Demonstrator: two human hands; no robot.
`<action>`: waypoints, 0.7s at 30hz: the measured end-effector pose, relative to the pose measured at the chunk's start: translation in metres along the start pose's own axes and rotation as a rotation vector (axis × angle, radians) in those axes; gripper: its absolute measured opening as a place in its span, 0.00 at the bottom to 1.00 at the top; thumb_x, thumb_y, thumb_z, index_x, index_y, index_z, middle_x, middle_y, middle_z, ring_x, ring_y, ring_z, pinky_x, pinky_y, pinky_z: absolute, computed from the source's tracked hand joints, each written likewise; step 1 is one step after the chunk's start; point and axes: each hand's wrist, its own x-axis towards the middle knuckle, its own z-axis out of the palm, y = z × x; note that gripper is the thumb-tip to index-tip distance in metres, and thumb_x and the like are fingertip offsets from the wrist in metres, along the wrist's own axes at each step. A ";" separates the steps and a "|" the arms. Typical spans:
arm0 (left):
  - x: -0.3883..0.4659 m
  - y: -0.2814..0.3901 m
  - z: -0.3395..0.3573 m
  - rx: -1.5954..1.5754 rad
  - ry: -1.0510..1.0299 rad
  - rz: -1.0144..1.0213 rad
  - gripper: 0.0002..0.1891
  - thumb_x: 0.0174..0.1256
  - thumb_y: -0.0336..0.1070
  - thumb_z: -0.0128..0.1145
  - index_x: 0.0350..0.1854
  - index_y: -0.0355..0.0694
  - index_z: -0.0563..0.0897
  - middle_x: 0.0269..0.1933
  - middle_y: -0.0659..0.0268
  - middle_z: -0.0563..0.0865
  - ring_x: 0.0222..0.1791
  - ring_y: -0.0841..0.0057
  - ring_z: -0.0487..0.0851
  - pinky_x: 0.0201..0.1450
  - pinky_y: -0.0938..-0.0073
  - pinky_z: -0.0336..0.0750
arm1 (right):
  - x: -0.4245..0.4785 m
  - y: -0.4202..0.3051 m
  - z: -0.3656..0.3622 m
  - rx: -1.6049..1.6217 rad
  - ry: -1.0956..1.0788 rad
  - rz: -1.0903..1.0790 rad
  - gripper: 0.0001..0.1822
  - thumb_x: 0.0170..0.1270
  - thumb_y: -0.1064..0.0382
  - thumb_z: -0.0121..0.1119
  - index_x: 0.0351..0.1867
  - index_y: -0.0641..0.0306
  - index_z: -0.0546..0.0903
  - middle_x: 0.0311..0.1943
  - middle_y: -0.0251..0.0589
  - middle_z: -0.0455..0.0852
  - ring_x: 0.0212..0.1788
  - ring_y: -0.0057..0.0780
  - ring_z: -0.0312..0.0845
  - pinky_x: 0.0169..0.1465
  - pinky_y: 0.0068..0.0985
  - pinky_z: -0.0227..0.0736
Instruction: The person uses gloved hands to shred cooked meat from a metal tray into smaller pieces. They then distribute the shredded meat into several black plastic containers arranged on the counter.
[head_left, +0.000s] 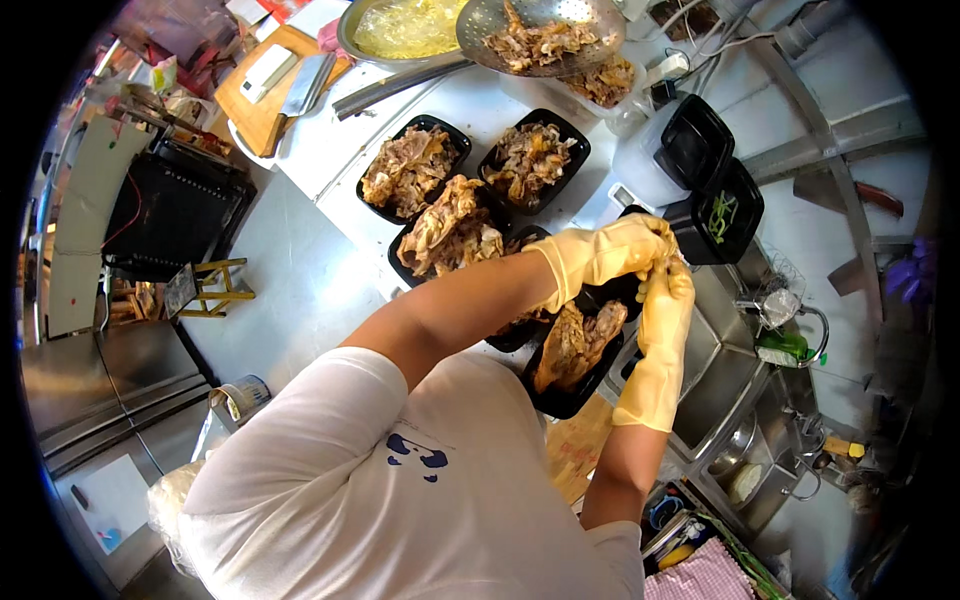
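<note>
My left hand (630, 244), in a yellow rubber glove, meets my gloved right hand (666, 296) at the fingertips, above a mostly hidden black container. Whether a small piece lies between the fingers cannot be made out. Below them, a black plastic container (559, 405) holds large pieces of browned cooked meat (570, 345). More black containers with torn cooked meat stand to the left, under and beyond my left forearm: meat (411, 169) fills one, and another pile (536, 161) sits beside it. A heaped portion (450, 229) is nearer my forearm.
Beyond are a perforated metal strainer (540, 64) with meat and a metal basin (349, 34) of yellow liquid. A cleaver (307, 84) lies on a wooden board (240, 90). Stacked black containers (754, 214), one holding green pieces, stand right of my hands, near a steel sink (694, 382).
</note>
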 end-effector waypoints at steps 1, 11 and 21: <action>0.001 0.004 0.003 0.120 -0.004 0.012 0.08 0.76 0.28 0.68 0.52 0.36 0.89 0.44 0.59 0.94 0.37 0.68 0.92 0.35 0.71 0.86 | 0.000 -0.004 -0.002 -0.189 0.072 0.041 0.13 0.92 0.62 0.57 0.65 0.61 0.87 0.39 0.32 0.90 0.39 0.17 0.82 0.43 0.23 0.79; -0.057 0.099 -0.023 1.172 -0.131 -0.221 0.30 0.91 0.51 0.62 0.85 0.40 0.79 0.59 0.53 0.92 0.52 0.66 0.94 0.55 0.64 0.90 | 0.014 0.017 -0.013 -0.461 0.065 -0.099 0.36 0.81 0.62 0.66 0.88 0.57 0.76 0.75 0.58 0.89 0.67 0.46 0.91 0.71 0.37 0.82; -0.282 0.119 -0.110 0.836 0.769 0.481 0.36 0.89 0.45 0.65 0.89 0.33 0.70 0.73 0.45 0.89 0.72 0.58 0.88 0.77 0.55 0.84 | -0.052 -0.006 0.025 -0.227 0.178 -0.205 0.25 0.91 0.57 0.63 0.78 0.72 0.84 0.63 0.52 0.97 0.55 0.29 0.92 0.61 0.27 0.85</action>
